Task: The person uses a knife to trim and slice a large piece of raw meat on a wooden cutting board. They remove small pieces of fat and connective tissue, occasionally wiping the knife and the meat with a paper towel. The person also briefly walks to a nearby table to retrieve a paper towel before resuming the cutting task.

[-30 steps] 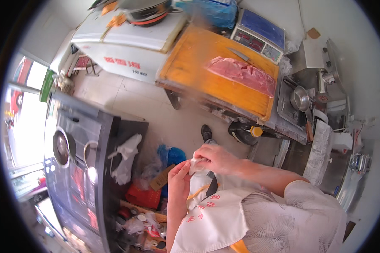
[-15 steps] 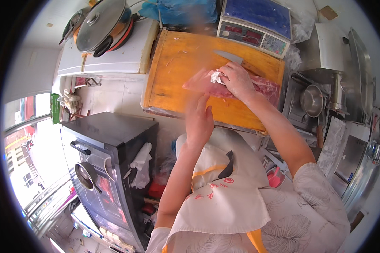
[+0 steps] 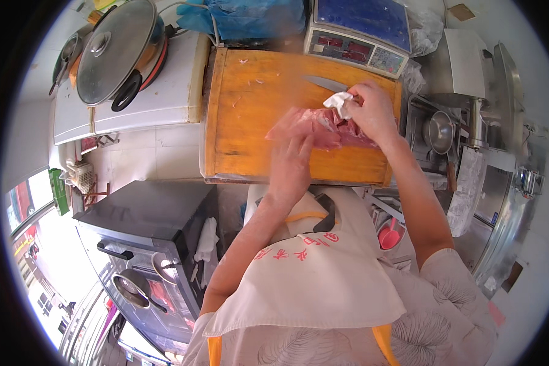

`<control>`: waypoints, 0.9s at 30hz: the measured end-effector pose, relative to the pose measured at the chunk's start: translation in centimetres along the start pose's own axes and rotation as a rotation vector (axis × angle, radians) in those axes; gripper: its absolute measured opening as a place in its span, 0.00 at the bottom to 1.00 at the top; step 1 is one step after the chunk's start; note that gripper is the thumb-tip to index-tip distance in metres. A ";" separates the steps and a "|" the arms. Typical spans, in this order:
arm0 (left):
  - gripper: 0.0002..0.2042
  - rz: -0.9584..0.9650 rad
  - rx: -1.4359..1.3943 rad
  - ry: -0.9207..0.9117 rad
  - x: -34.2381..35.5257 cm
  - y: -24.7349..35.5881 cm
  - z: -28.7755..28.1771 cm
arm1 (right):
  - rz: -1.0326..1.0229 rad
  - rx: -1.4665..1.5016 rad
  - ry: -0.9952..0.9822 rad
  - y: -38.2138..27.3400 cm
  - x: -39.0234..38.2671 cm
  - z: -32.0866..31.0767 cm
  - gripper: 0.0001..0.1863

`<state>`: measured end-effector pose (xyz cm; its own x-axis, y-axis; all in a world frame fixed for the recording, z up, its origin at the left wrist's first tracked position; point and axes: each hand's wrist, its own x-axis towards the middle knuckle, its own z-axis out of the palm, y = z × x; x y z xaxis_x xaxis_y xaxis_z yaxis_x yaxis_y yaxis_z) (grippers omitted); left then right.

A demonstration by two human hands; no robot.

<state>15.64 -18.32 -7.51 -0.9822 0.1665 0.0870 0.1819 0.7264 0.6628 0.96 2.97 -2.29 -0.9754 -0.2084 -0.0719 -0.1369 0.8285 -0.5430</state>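
A slab of raw red meat (image 3: 314,128) lies across the middle of the wooden cutting board (image 3: 241,116). My right hand (image 3: 372,113) is closed on a crumpled white paper towel (image 3: 338,104), held at the meat's far edge. My left hand (image 3: 291,168) reaches to the near left part of the meat, its fingers stretched out and their tips touching it. Behind the meat lies a knife (image 3: 326,83); its blade points left, and my right hand hides most of its handle.
A scale (image 3: 360,36) with a blue top stands behind the board. To the left, a lidded pan (image 3: 119,55) sits on a white surface, with a dark cabinet (image 3: 146,204) nearer me. Metal pots (image 3: 439,131) are on the right. Small scraps dot the board.
My right hand has lifted the paper towel off the meat's middle and moved right. My left fingers have come onto the meat. The view has shifted slightly.
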 end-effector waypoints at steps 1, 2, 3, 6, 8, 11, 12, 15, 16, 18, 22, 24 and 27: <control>0.29 0.014 0.006 -0.009 0.4 0.2 -0.1 | -0.043 -0.029 -0.005 -0.3 -0.6 0.6 0.11; 0.30 0.045 0.015 0.001 0.8 0.4 -0.1 | -0.090 -0.052 -0.010 -0.4 -1.3 1.9 0.11; 0.30 0.073 0.024 0.013 1.4 0.5 0.0 | -0.137 -0.075 -0.016 -0.2 -1.8 3.2 0.11; 0.31 0.114 0.036 0.035 1.8 -0.2 0.7 | -0.131 -0.164 -0.062 0.4 -0.9 5.6 0.09; 0.30 0.128 0.028 0.061 1.8 -0.5 0.9 | -0.050 -0.127 -0.111 0.2 0.1 5.5 0.11; 0.27 0.112 0.009 0.083 2.1 0.0 0.3 | 0.062 -0.182 0.028 2.2 1.8 4.7 0.08; 0.25 0.081 0.012 0.062 2.0 0.6 -0.4 | 0.109 -0.095 0.081 3.0 1.9 3.7 0.11; 0.18 0.017 -0.053 0.101 2.2 0.7 -0.3 | 0.227 0.170 0.040 1.2 0.5 -0.2 0.11; 0.17 0.004 -0.079 0.142 2.9 0.7 0.1 | 0.140 0.120 0.086 1.2 0.0 -0.5 0.12; 0.14 -0.016 -0.120 0.211 4.1 1.0 0.9 | 0.143 0.157 0.045 1.4 -1.2 -0.6 0.11; 0.13 -0.044 0.075 0.218 6.5 1.7 2.6 | 0.232 0.279 0.038 1.9 -3.1 -0.6 0.12; 0.12 -0.106 0.131 0.244 6.8 1.5 3.7 | 0.195 0.273 0.063 2.4 -3.9 -0.6 0.13; 0.12 -0.183 0.128 0.197 6.5 1.5 3.9 | 0.144 0.269 0.105 3.6 -5.1 -0.7 0.13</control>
<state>9.69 -13.51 -8.82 -0.9871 -0.0985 0.1262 -0.0066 0.8126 0.5827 5.34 7.32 -3.29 -0.9958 -0.0329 -0.0852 0.0407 0.6758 -0.7360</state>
